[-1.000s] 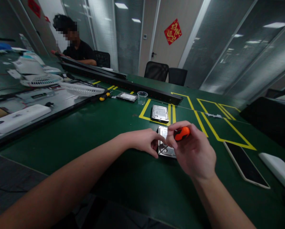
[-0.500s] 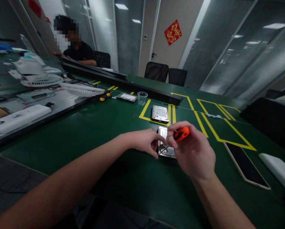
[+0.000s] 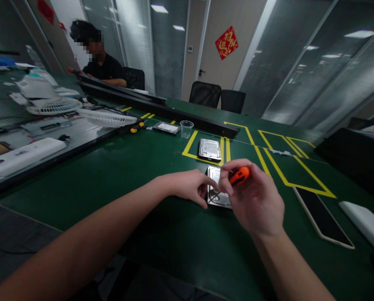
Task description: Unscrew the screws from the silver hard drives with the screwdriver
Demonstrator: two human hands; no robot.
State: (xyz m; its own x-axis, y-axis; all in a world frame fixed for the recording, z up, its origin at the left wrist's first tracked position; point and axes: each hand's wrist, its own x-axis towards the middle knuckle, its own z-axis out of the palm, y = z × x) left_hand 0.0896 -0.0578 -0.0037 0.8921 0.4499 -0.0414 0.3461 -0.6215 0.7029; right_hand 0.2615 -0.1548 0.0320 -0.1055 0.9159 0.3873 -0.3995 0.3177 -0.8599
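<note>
A silver hard drive (image 3: 222,202) lies flat on the green table, partly covered by both hands. My right hand (image 3: 258,202) is closed around a screwdriver (image 3: 241,175) with an orange and black handle. Its thin shaft slants down to the left, and the tip meets the drive near its lower left corner. My left hand (image 3: 190,186) holds the drive's left side, thumb by the near corner and index finger stretched over the top close to the shaft. Just beyond lies a second hard drive (image 3: 209,149) inside a yellow tape outline.
Farther back are a clear plastic cup (image 3: 186,129), another drive (image 3: 166,128) and a long black bar (image 3: 180,115). A phone-like black slab (image 3: 323,219) and a white object (image 3: 364,221) lie right. Fan parts (image 3: 53,105) crowd the left; a person (image 3: 103,69) sits behind.
The screwdriver handle has turned slightly in my right hand, and that hand has shifted a touch to the right. My left hand and the hard drive stay in place.
</note>
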